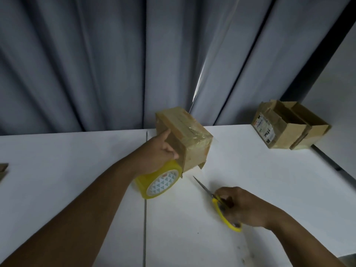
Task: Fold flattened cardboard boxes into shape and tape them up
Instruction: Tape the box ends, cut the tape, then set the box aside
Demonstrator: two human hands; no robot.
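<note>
A white desk [77,170] runs wall to wall, with a thin seam [144,228] crossing it front to back. A yellow tape roll [159,184] sits on the seam, tipped on its edge. Just beyond it is a taped box [192,139]; whether it rests on the desk is unclear. Right of the seam, yellow-handled scissors [216,206] lie low, blades toward the roll. An open box [289,128] stands at the far right corner. A cardboard piece [3,168] lies at the left edge.

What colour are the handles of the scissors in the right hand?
Yellow. The scissors' handles show best in the head view, gripped by the right hand.
</note>
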